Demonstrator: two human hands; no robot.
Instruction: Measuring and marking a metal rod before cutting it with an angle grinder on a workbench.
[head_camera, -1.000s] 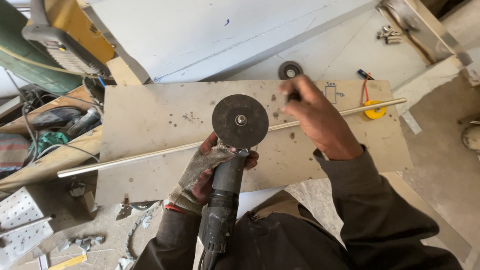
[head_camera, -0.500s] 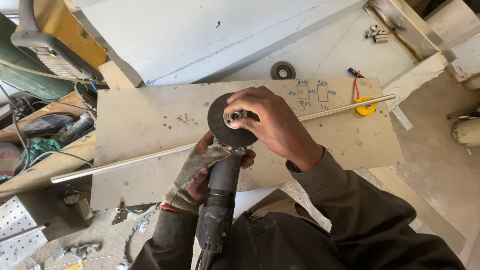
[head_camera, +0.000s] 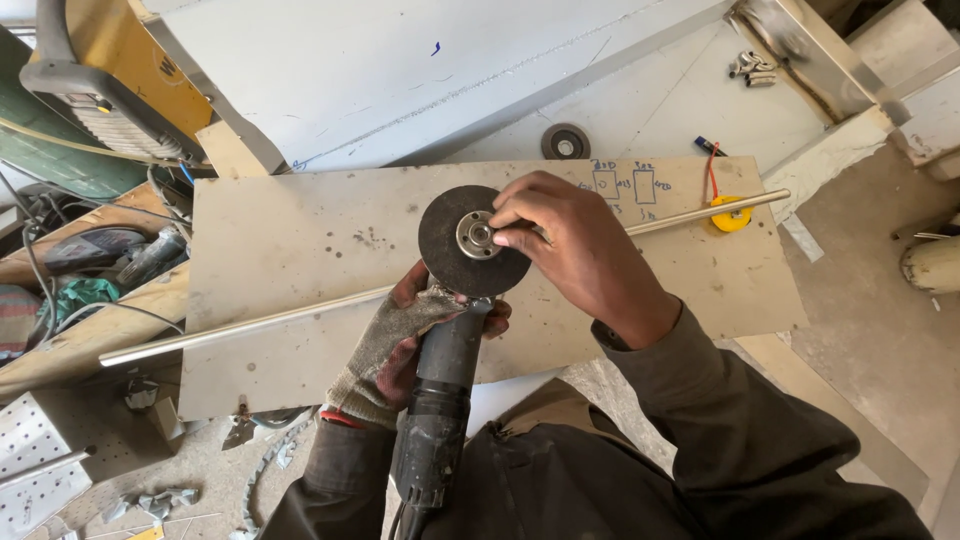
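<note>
board (head_camera: 300, 240) lying flat, centre of scene | long metal rod (head_camera: 250, 325) running left-near to right-far across it | angle grinder (head_camera: 440, 400) upright over the board's near edge, left hand (head_camera: 400, 335) in a worn glove wrapped tight round its body | dark disc (head_camera: 462, 262) facing up | right hand (head_camera: 570, 245) fingertips pinching the centre nut (head_camera: 477, 235)

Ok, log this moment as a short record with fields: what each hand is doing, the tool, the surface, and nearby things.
left hand: gloved left hand grips the angle grinder body
right hand: bare right hand, fingertips on the centre nut of the cutting disc
surface: flat board
on board: long metal rod lying across it
nearby: spare disc; yellow tape measure
</note>
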